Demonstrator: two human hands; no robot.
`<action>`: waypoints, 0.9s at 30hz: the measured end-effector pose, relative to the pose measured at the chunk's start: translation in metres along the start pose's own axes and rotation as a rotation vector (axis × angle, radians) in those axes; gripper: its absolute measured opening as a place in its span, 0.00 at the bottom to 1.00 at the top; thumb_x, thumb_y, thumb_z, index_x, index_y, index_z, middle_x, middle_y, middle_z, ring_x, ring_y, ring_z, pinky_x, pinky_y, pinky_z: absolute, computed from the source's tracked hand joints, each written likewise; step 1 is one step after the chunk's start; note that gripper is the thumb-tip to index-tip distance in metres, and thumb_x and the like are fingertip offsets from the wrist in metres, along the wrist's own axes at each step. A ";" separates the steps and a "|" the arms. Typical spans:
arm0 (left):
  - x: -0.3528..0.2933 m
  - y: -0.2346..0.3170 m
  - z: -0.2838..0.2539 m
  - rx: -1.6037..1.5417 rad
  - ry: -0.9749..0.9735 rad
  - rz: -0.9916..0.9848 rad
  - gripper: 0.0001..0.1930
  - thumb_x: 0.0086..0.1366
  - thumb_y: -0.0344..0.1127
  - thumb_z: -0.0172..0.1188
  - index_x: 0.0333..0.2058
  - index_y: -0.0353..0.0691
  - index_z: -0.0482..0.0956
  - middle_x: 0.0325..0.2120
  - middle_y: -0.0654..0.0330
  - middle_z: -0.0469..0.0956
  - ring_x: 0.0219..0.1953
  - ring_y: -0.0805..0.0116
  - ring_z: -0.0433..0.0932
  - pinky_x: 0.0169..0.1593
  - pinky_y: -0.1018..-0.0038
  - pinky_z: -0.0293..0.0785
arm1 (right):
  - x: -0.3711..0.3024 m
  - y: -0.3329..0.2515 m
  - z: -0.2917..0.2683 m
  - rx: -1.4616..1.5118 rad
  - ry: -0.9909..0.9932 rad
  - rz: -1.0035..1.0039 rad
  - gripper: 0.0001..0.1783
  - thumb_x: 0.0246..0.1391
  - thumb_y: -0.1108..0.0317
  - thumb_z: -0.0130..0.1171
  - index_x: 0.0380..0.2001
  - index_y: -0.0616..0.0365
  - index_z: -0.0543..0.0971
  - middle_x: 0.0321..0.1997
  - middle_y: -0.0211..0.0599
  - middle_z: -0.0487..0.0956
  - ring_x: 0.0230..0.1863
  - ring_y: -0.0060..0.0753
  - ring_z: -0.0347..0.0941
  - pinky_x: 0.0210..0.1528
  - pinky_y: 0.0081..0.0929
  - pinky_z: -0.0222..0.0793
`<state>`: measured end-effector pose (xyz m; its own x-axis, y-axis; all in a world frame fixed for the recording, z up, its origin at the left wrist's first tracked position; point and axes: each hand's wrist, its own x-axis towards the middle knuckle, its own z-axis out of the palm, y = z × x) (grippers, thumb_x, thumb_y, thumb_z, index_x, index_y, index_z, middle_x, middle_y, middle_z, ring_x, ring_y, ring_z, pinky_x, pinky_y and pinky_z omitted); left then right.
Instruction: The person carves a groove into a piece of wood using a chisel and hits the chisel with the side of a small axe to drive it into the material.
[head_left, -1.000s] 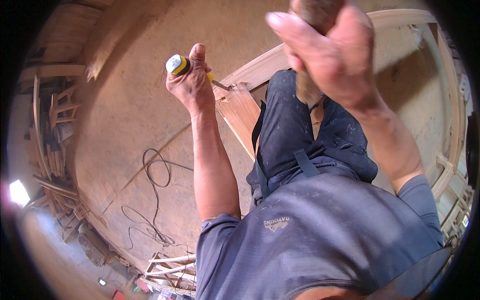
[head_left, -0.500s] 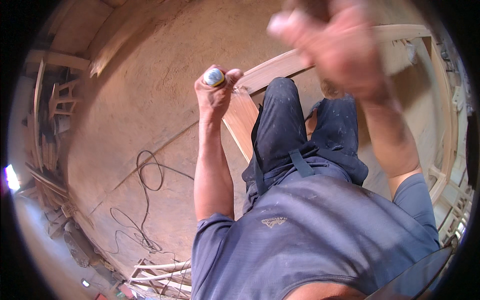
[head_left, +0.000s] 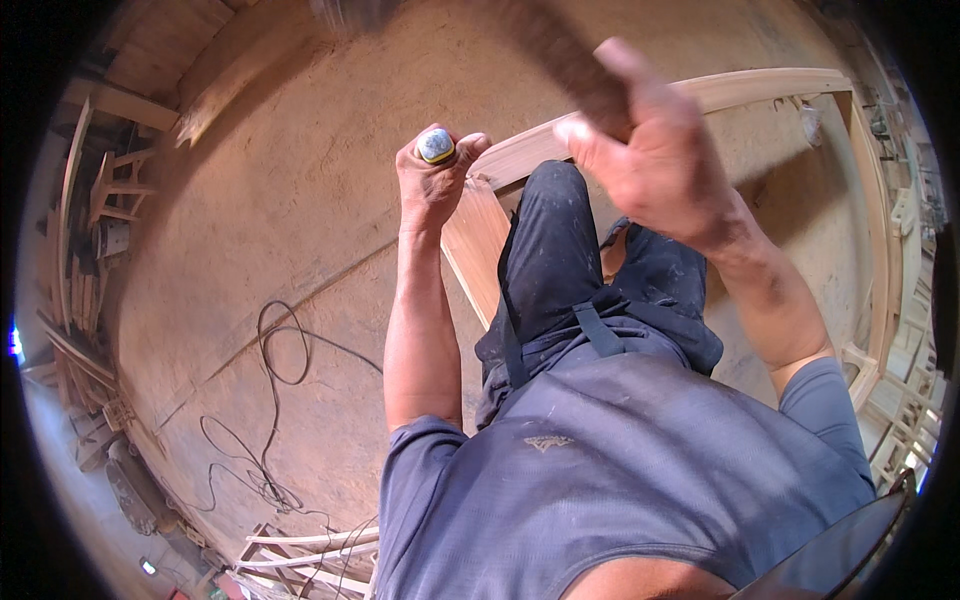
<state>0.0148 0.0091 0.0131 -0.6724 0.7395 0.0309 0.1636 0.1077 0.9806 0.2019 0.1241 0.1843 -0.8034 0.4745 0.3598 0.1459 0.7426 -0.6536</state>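
My left hand (head_left: 428, 190) is wrapped round an upright chisel, its grey, yellow-ringed handle end (head_left: 436, 146) showing above the fist. The fist hides the blade. Just below it two pale boards meet at a corner: one board (head_left: 520, 150) runs off to the right, the other (head_left: 474, 240) comes down beside my knee. Raised on the right, my right hand (head_left: 665, 165) grips the wooden handle of a hammer (head_left: 560, 65). Its head, blurred, reaches the top edge of the view, up and left of the chisel.
A loose black cable (head_left: 275, 385) lies coiled on the dusty floor to the left. Wooden frames (head_left: 125, 190) stand along the left edge, and curved wooden parts (head_left: 310, 555) lie at lower left. A long wooden rail (head_left: 880, 230) bounds the right side.
My right hand has come down and slightly nearer, and the hammer handle now shows clearly, pointing up and left. My left hand stays nearly in place round the chisel.
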 end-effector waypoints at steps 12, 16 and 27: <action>0.007 -0.020 -0.009 -0.424 0.177 0.091 0.09 0.61 0.20 0.65 0.23 0.36 0.77 0.19 0.62 0.75 0.22 0.75 0.74 0.26 0.75 0.68 | -0.103 0.078 0.044 0.029 -0.251 0.354 0.16 0.53 0.72 0.63 0.45 0.64 0.74 0.24 0.58 0.78 0.28 0.60 0.81 0.30 0.47 0.76; 0.020 0.018 0.026 0.056 0.075 0.070 0.15 0.54 0.33 0.78 0.20 0.40 0.77 0.16 0.67 0.74 0.19 0.78 0.70 0.25 0.76 0.66 | -0.154 0.092 0.065 0.575 -0.200 1.099 0.20 0.50 0.72 0.65 0.45 0.70 0.74 0.25 0.37 0.77 0.19 0.29 0.75 0.21 0.29 0.71; 0.039 0.018 -0.054 -0.375 0.101 0.191 0.18 0.66 0.18 0.60 0.54 0.35 0.73 0.39 0.53 0.79 0.46 0.56 0.82 0.59 0.51 0.76 | -0.159 0.139 0.059 0.731 -0.043 1.225 0.10 0.50 0.76 0.63 0.30 0.60 0.70 0.20 0.32 0.73 0.14 0.23 0.70 0.15 0.23 0.65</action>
<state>-0.0470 0.0038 0.0422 -0.7258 0.6522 0.2190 0.0307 -0.2873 0.9574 0.3160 0.1243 -0.0027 -0.4084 0.6034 -0.6849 0.4347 -0.5312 -0.7272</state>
